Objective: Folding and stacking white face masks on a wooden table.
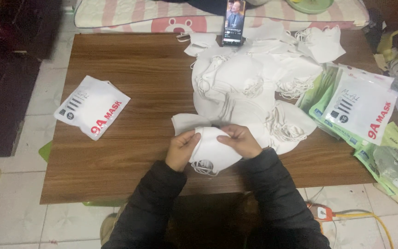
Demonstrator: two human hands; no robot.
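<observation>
Both my hands hold a small stack of folded white face masks [210,152] with ear loops at the near edge of a low wooden table [139,87]. My left hand [181,148] grips the stack's left side, my right hand [240,139] grips its upper right. Just behind lies a big loose pile of white masks [249,78] spreading toward the table's far side. A flat white mask pouch with red lettering [92,106] lies alone on the left of the table.
A stack of white and green pouches [355,110] overhangs the table's right edge. A phone [234,20] stands upright at the far edge, its screen lit. An orange power strip [321,212] with a yellow cable lies on the tiled floor at right.
</observation>
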